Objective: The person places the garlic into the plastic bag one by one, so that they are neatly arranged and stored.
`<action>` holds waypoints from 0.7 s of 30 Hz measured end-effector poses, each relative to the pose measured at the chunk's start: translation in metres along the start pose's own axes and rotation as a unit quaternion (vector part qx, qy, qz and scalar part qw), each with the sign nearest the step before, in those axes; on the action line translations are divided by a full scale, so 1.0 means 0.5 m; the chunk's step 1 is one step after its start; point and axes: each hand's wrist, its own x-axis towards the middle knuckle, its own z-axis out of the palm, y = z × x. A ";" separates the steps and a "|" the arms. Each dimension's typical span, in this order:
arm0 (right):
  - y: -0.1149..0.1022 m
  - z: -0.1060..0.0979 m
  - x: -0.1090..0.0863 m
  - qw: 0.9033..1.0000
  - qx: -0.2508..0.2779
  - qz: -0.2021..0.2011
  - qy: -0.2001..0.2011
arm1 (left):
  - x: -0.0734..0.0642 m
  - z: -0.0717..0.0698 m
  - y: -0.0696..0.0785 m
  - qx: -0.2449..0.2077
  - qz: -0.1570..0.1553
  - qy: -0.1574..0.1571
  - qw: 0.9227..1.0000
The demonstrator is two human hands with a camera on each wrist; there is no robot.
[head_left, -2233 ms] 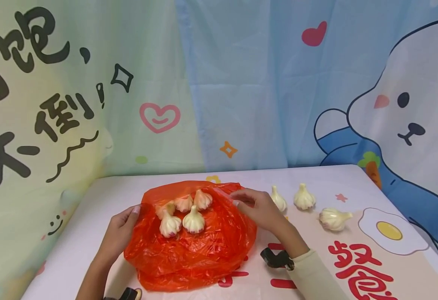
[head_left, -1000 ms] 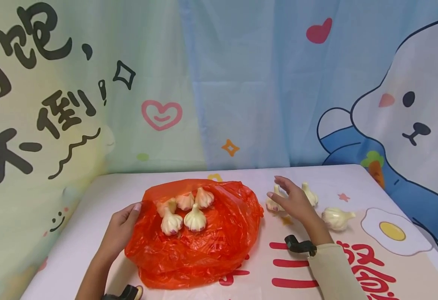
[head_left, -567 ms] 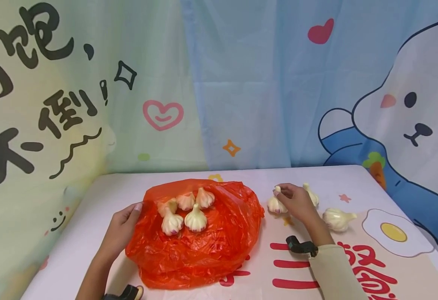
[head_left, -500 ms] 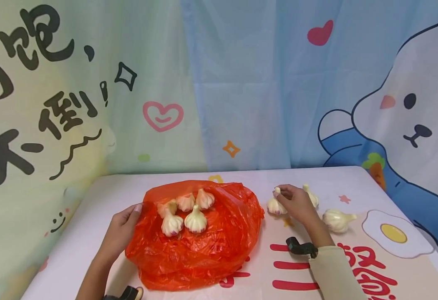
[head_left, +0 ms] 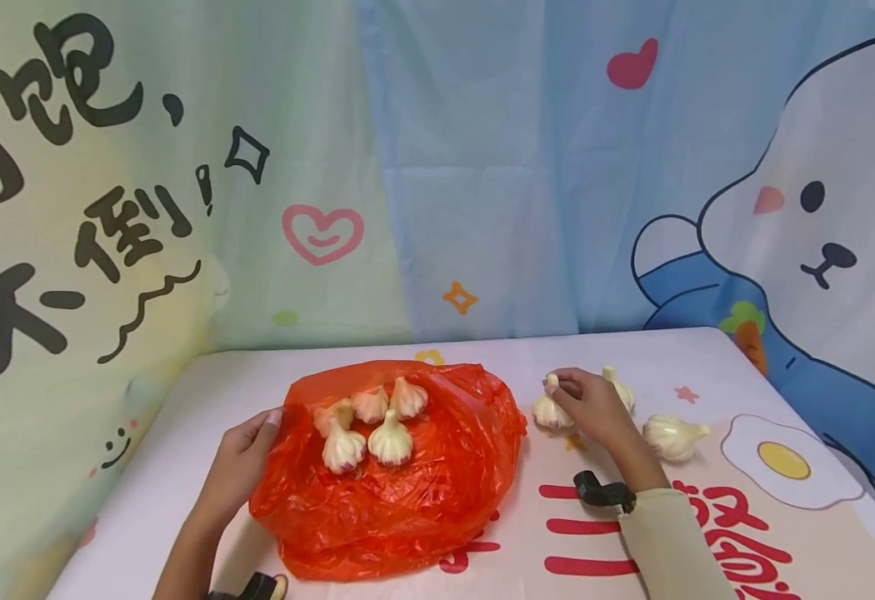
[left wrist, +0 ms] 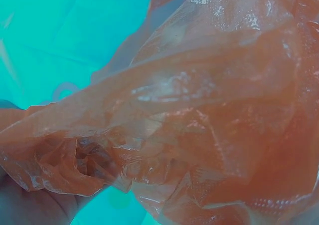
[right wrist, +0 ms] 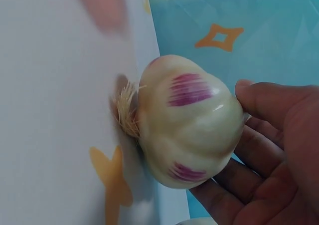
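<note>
A crinkled red plastic bag (head_left: 400, 529) lies spread on the table with its mouth facing up. Several garlic bulbs (head_left: 390, 437) sit in it, some seen through the thin film. My left hand (head_left: 238, 454) grips the bag's left edge; the left wrist view shows bunched film (left wrist: 75, 160) by that hand. To the right of the bag, my right hand (head_left: 595, 408) pinches a garlic bulb (right wrist: 187, 122) by its stem, roots toward the tabletop. Whether the bulb touches the table I cannot tell.
Behind the right hand a second garlic bulb (head_left: 621, 392) is partly hidden. Another bulb (head_left: 672, 437) lies on its side to the right, near the printed fried egg (head_left: 778, 462). A printed curtain (head_left: 475, 167) hangs along the table's (head_left: 235, 375) back edge.
My right hand has let go of the bag's right edge, moved right to the nearest garlic bulb and pinched its stem. The left hand stays on the bag.
</note>
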 end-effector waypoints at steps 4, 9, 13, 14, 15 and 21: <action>0.001 -0.004 0.001 1.000 0.002 0.004 -0.008 | 0.000 0.002 -0.001 -0.001 -0.002 0.000 1.000; 0.001 -0.003 0.003 1.000 -0.006 -0.001 -0.005 | -0.001 0.000 0.000 0.003 -0.004 -0.002 1.000; -0.002 -0.002 0.003 1.000 -0.010 -0.004 -0.001 | -0.001 0.001 0.002 0.006 -0.004 0.000 1.000; -0.002 -0.003 0.002 1.000 -0.008 -0.005 -0.002 | -0.001 0.002 0.003 0.005 -0.005 0.000 1.000; -0.003 -0.003 0.001 1.000 -0.005 -0.006 -0.002 | -0.001 0.003 0.004 0.003 -0.005 0.000 1.000; -0.015 -0.007 -0.008 0.999 0.030 -0.025 -0.011 | 0.001 0.004 0.004 0.005 -0.003 -0.002 1.000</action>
